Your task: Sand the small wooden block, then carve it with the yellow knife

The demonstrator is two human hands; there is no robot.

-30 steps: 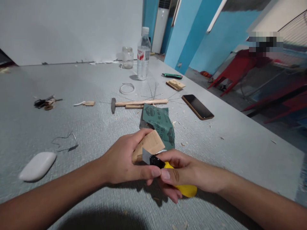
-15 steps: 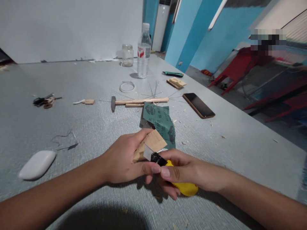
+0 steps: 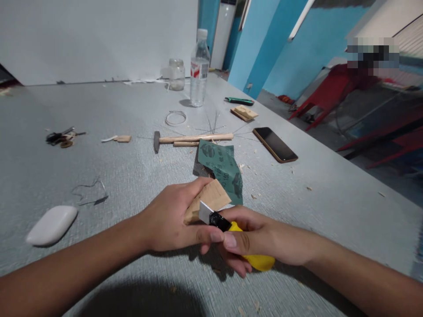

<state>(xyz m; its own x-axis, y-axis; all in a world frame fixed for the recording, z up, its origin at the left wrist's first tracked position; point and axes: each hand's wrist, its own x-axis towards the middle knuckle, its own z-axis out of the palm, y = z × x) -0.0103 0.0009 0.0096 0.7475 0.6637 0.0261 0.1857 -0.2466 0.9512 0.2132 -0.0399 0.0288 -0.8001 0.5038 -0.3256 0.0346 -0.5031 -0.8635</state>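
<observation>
My left hand (image 3: pixel 168 220) grips a small light wooden piece (image 3: pixel 211 197) low in the middle of the view. My right hand (image 3: pixel 254 240) holds a yellow utility knife (image 3: pixel 256 259) with a black head. Its short blade (image 3: pixel 205 212) lies against the lower edge of the wooden piece. My left thumb rests beside the knife's black head. A sheet of green sandpaper (image 3: pixel 221 165) lies on the grey table (image 3: pixel 132 176) just beyond the wood.
A hammer (image 3: pixel 191 140), a phone (image 3: pixel 275 144), a water bottle (image 3: pixel 199 70), a glass jar (image 3: pixel 176 75), a wire ring (image 3: pixel 175 118), wood scraps (image 3: pixel 244 113), a green pen (image 3: pixel 239 101), a white oval object (image 3: pixel 52 224) and keys (image 3: pixel 61 137) lie about. Shavings litter the surface.
The blade has slid slightly up and right along the wood's edge. Both hands stay in nearly the same place.
</observation>
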